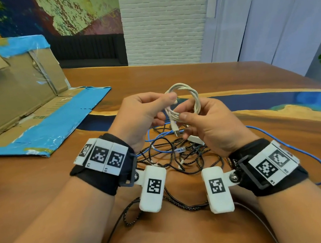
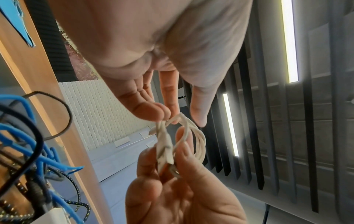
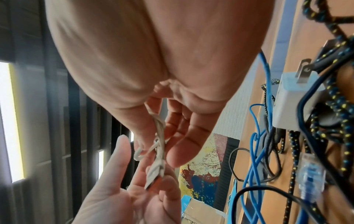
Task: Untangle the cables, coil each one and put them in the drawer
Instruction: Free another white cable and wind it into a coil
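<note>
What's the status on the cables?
Left hand, right hand both pinch white cable, coiled. Blue cable, black cables tangled on table. No drawer visible.

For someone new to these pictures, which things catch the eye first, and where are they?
A coiled white USB cable is held above the table between the left hand and right hand. Beneath them lies a tangle of blue cable and black braided cables.

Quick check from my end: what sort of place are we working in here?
Probably an office lounge or meeting room, not a workshop: a large wood table with a blue resin inlay, a colourful wall mural beside a white brick wall, and a dark sofa behind. An opened cardboard box sits on the table.
</note>
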